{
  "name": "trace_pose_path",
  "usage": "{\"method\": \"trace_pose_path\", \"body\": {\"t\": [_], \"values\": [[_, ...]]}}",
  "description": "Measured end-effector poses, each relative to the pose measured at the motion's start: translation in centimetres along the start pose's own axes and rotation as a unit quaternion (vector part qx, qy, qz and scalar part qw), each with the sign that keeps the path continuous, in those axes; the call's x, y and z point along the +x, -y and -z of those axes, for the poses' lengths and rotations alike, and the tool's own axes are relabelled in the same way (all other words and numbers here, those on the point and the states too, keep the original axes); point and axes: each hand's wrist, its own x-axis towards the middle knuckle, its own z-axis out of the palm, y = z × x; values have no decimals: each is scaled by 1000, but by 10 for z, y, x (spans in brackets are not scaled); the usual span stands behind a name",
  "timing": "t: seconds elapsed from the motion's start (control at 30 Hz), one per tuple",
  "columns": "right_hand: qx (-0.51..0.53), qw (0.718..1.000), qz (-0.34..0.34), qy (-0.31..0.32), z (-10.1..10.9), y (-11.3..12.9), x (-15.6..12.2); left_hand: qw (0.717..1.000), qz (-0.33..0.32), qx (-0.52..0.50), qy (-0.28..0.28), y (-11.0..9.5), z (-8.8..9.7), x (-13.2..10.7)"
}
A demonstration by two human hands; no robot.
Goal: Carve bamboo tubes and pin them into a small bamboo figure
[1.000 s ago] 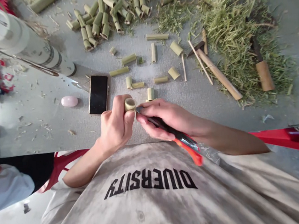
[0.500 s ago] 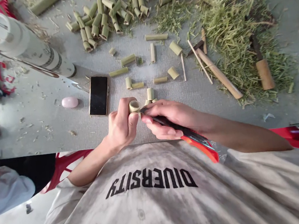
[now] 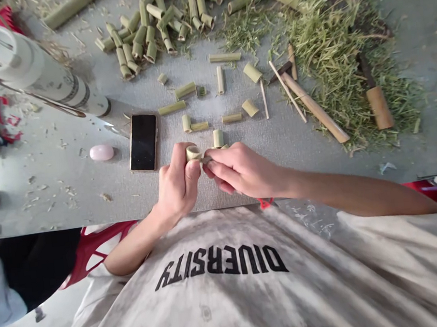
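My left hand [image 3: 177, 184] is closed around a short hollow bamboo piece [image 3: 193, 152], its open end up beside the thumb. My right hand [image 3: 247, 170] is closed on a knife, which the fingers mostly hide; a bit of its red handle [image 3: 265, 203] shows below the wrist. The fingertips of my right hand meet the rim of the bamboo, where a thin pale strip or blade edge shows; I cannot tell which. Just beyond my hands stands another short bamboo piece [image 3: 218, 138].
Cut bamboo pieces [image 3: 231, 118] lie ahead, with a bamboo heap [image 3: 143, 39] behind. A phone [image 3: 143, 142], pink oval object [image 3: 102, 152] and tall white bottle [image 3: 50, 72] are leftward. Right are a wooden-handled hammer [image 3: 316, 106], a wooden-handled blade [image 3: 380, 107] and green shavings [image 3: 322, 38].
My right hand has turned over the knife, so its black body and most of the red handle are now hidden. The bamboo piece has tilted slightly in my left hand. The view has shifted slightly.
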Motion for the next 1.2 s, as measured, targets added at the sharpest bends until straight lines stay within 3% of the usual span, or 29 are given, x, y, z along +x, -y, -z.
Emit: {"method": "trace_pose_path", "body": {"t": [0.03,0.1,0.17,0.2,0.27,0.3,0.33,0.4,0.43,0.5,0.53,0.6,0.63,0.7,0.73,0.77,0.8,0.87,0.9,0.93,1.0,1.07,1.13,1.17,1.2], "values": [[129,990,-42,29,-2,1,1,999,-27,25,-13,4,0,0],[338,930,-106,99,-7,2,3,995,-69,71,-30,11,2,1],[423,886,-125,142,-10,3,5,989,-98,102,-39,14,5,3],[413,892,-122,141,-11,3,5,988,-103,110,-37,15,7,4],[270,955,-91,79,-11,3,5,991,-87,104,-19,12,10,6],[144,987,-61,26,-10,2,4,994,-65,86,-3,9,11,7],[3,999,-25,-22,-8,0,4,997,-35,62,13,6,11,8],[-236,968,44,-74,-3,-4,4,999,25,8,40,0,8,9],[-302,948,66,-80,0,-5,4,998,44,-9,44,-2,6,8],[-316,943,76,-67,4,-7,4,998,50,-12,38,-2,1,7],[-266,961,60,-54,5,-7,4,999,33,0,27,1,-1,6],[-61,998,-6,-8,2,-5,3,999,-28,30,0,11,-4,5],[70,996,-45,29,0,-4,3,997,-61,42,-11,17,-4,6],[293,945,-99,104,-6,-2,2,992,-115,54,-21,28,-3,9],[350,923,-106,120,-9,-2,2,989,-133,56,-19,32,-1,11],[358,921,-101,115,-11,-3,2,988,-142,59,-14,33,1,13],[315,941,-86,90,-11,-4,2,988,-144,62,-6,32,3,15],[104,994,-34,-3,-8,-7,1,993,-106,50,21,26,7,18],[-28,999,-1,-46,-5,-8,1,996,-72,28,42,22,8,18],[-146,986,30,-74,-2,-9,1,997,-33,-2,64,17,8,17],[-267,957,73,-89,3,-8,0,995,10,-50,85,12,6,15],[-192,977,71,-59,5,-5,0,998,-26,-41,51,12,3,13],[47,999,18,17,3,-1,0,994,-106,-9,-10,17,3,15],[187,980,-14,66,1,2,1,989,-143,-1,-30,20,4,19],[310,943,-41,113,0,5,2,984,-174,-2,-39,22,6,24]]}}
